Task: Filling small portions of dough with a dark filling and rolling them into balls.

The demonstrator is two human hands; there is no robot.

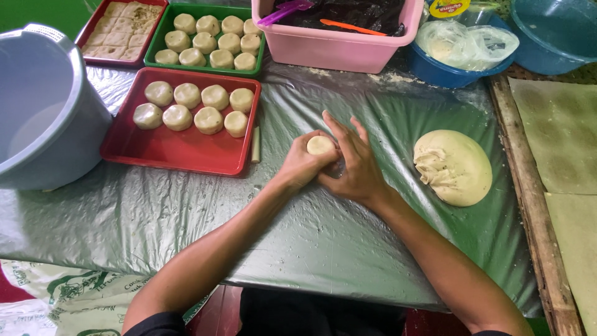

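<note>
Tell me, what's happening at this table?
A person is cupping a small round dough piece between both hands: the left hand holds it from below and the right hand wraps around its side. A big lump of dough sits to the right on the plastic-covered table. To the left, a red tray already holds eight shaped pieces, and a green tray behind it is full.

**Plastic-covered surface, trays and tubs**

The surface (pixel 348 249) is wrapped in clear plastic over green. Directly on it: a red tray (pixel 174 152) of dough pieces, a green tray (pixel 158 37), another red tray (pixel 93 34), a grey bucket (pixel 43 124), a pink tub (pixel 336 50), a blue bowl (pixel 441 73), and a large dough mound (pixel 454 167) at the right.
</note>
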